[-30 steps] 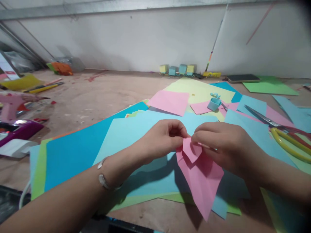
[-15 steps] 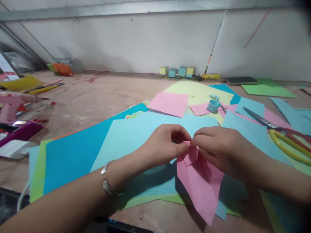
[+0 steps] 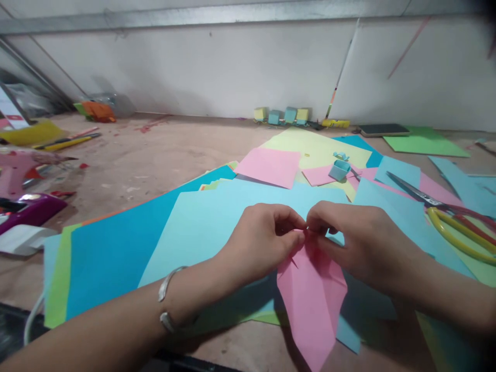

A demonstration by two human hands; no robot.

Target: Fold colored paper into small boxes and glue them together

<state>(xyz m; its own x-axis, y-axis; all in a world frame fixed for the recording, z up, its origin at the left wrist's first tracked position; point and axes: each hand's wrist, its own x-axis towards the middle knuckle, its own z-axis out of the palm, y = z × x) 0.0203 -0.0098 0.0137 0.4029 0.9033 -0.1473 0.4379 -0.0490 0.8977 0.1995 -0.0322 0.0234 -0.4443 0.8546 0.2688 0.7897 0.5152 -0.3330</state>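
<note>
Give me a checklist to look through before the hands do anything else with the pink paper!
1. Left hand has a grip on the folded pink paper: ok, thumb and fingers pinch its top edge.
2. Right hand has a grip too: cannot tell; its fingertips are at the top, but the pinch is partly hidden.
3. Top edges line up: cannot tell, fingers cover them.
4. Scissors out of the way: ok, they lie off to the right, apart from both hands.
5. Little blue box safe from bumps: ok, it sits beyond the hands, touching neither.
6. Bare table under the hands: not ok, a light blue sheet is spread there.
</note>
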